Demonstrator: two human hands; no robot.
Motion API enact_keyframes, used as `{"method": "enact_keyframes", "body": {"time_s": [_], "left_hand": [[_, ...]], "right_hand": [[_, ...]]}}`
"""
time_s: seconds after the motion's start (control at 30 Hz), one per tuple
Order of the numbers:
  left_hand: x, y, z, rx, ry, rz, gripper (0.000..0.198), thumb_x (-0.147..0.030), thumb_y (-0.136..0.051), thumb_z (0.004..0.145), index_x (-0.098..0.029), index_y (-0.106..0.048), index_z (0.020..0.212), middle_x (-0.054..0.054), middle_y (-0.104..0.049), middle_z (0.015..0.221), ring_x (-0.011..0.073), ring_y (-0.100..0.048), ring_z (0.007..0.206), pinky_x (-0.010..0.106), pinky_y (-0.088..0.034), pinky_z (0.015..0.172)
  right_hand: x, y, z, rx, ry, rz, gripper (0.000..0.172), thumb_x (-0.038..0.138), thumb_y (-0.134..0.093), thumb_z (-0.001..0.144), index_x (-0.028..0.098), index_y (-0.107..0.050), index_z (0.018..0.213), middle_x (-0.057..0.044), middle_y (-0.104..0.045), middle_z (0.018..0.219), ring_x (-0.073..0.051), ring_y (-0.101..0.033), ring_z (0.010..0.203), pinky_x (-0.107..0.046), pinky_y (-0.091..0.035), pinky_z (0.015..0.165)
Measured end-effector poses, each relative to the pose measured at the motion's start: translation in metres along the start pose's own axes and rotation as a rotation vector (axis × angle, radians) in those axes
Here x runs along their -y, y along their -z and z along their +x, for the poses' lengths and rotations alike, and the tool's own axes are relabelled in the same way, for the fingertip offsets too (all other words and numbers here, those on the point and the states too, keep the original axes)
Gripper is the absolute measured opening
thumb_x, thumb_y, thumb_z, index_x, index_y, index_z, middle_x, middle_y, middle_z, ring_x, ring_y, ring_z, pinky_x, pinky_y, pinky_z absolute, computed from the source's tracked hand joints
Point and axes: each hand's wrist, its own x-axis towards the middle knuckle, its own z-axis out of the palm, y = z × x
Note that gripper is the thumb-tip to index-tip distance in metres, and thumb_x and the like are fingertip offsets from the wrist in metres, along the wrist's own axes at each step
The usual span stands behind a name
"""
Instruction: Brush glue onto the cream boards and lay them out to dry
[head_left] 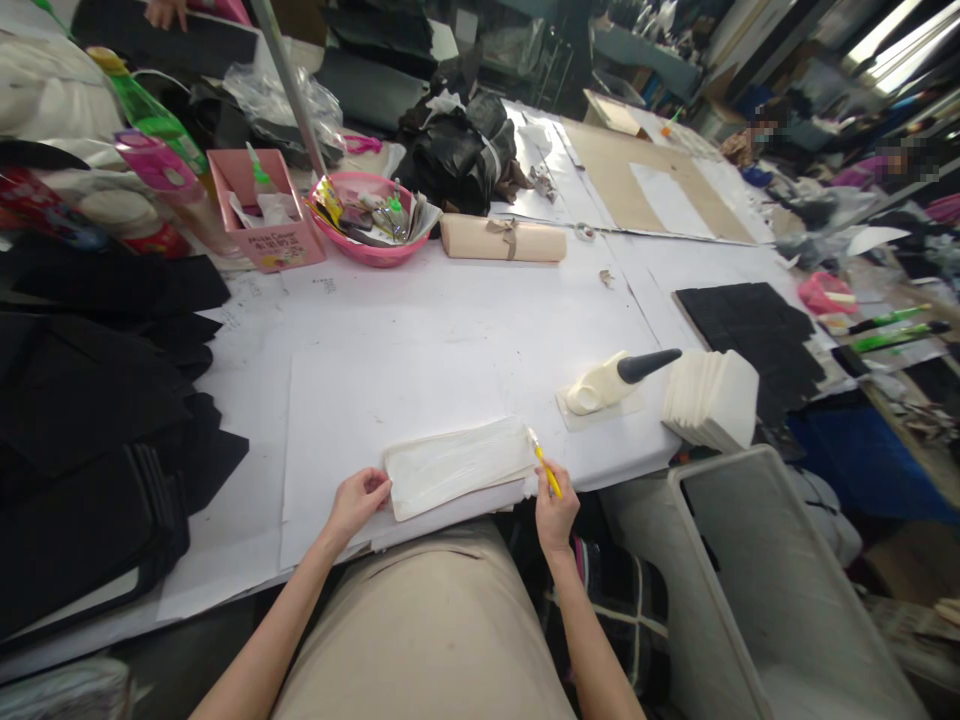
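Note:
A long white panel with streaks on its surface lies near the table's front edge. My left hand has thumb and fingers pinched at its left end. In my right hand is a small yellow-handled brush, its pale tip at the panel's right end. Behind and to the right, a cream glue-covered container with a dark nozzle lies on a small pale sheet. Beside it stands a stack of white pieces.
Black cut pieces are piled at the left, and more black sheets lie at the right. A pink basket of tools, a pink box and a tied beige roll stand at the back. A grey bin is below right.

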Motion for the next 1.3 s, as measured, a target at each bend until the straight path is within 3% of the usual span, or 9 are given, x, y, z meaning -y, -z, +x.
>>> {"method": "enact_keyframes", "body": {"time_s": [0.1,0.27,0.4,0.5,0.67,0.87,1.03,1.1,1.3], "left_hand": [[-0.001,0.0,0.0,0.002,0.001,0.005,0.026,-0.043,-0.065,0.064,-0.018,-0.061,0.069,-0.001,-0.061,0.054,0.016,-0.058,0.049,0.027,-0.049,0.049],[-0.003,-0.001,-0.002,-0.021,0.009,0.016,0.026,-0.044,-0.064,0.064,-0.018,-0.06,0.068,-0.001,-0.061,0.053,0.0162,-0.058,0.049,0.027,-0.047,0.049],[-0.002,-0.002,-0.003,-0.028,0.01,0.01,0.026,-0.043,-0.064,0.064,-0.018,-0.06,0.069,-0.001,-0.061,0.055,0.0159,-0.058,0.049,0.027,-0.048,0.049],[-0.002,-0.002,-0.003,-0.028,0.009,0.009,0.025,-0.043,-0.064,0.064,-0.018,-0.06,0.069,-0.001,-0.061,0.055,0.0158,-0.057,0.049,0.027,-0.048,0.049],[-0.004,-0.001,-0.003,-0.02,0.011,0.021,0.025,-0.042,-0.063,0.066,-0.018,-0.061,0.071,-0.001,-0.062,0.055,0.0155,-0.057,0.05,0.027,-0.048,0.05],[-0.011,0.001,-0.005,-0.004,0.038,-0.008,0.026,-0.043,-0.064,0.064,-0.018,-0.061,0.069,-0.001,-0.061,0.055,0.0151,-0.057,0.05,0.027,-0.048,0.05],[-0.021,0.006,-0.01,0.027,0.049,-0.032,0.027,-0.043,-0.065,0.063,-0.017,-0.061,0.071,-0.002,-0.059,0.054,0.0145,-0.055,0.049,0.025,-0.045,0.047],[-0.024,0.007,-0.011,0.029,0.054,-0.048,0.026,-0.042,-0.065,0.063,-0.017,-0.061,0.07,-0.002,-0.058,0.054,0.014,-0.054,0.049,0.025,-0.045,0.046],[-0.027,0.009,-0.003,0.054,0.057,-0.051,0.026,-0.041,-0.065,0.061,-0.016,-0.061,0.069,-0.002,-0.058,0.053,0.0135,-0.053,0.048,0.024,-0.043,0.043]], "right_hand": [[0.002,-0.007,0.006,0.118,0.11,-0.006,0.026,0.033,-0.047,0.096,0.018,-0.065,0.105,-0.009,-0.069,0.098,-0.02,-0.066,0.092,-0.035,-0.051,0.086],[-0.005,0.007,0.009,0.09,0.142,-0.184,0.029,0.033,-0.042,0.098,0.018,-0.065,0.107,-0.009,-0.068,0.097,-0.021,-0.065,0.09,-0.035,-0.051,0.083],[0.002,0.022,-0.009,0.291,0.262,-0.289,0.027,0.027,-0.042,0.098,0.023,-0.066,0.11,-0.009,-0.069,0.095,-0.022,-0.064,0.087,-0.036,-0.05,0.082],[0.012,0.024,-0.03,0.303,0.28,-0.359,0.026,0.024,-0.044,0.098,0.025,-0.067,0.11,-0.009,-0.069,0.097,-0.023,-0.063,0.086,-0.037,-0.048,0.079],[0.039,0.009,-0.06,0.411,0.236,-0.241,0.023,0.023,-0.047,0.096,0.025,-0.066,0.109,-0.007,-0.069,0.094,-0.022,-0.061,0.081,-0.035,-0.048,0.073],[0.066,-0.009,-0.07,0.572,0.066,0.212,0.019,0.027,-0.051,0.095,0.024,-0.066,0.107,-0.005,-0.069,0.096,-0.019,-0.065,0.086,-0.03,-0.053,0.078],[0.042,0.012,-0.047,0.144,-0.065,0.012,0.021,0.032,-0.052,0.094,0.019,-0.066,0.103,-0.008,-0.069,0.096,-0.021,-0.066,0.087,-0.034,-0.052,0.083],[0.043,0.016,-0.039,0.101,-0.058,-0.015,0.022,0.034,-0.054,0.092,0.019,-0.066,0.102,-0.009,-0.069,0.097,-0.022,-0.065,0.089,-0.036,-0.051,0.084],[0.1,-0.04,-0.047,0.46,-0.237,0.412,0.023,0.039,-0.056,0.092,0.02,-0.064,0.103,-0.005,-0.07,0.082,-0.02,-0.069,0.079,-0.032,-0.055,0.076]]}}
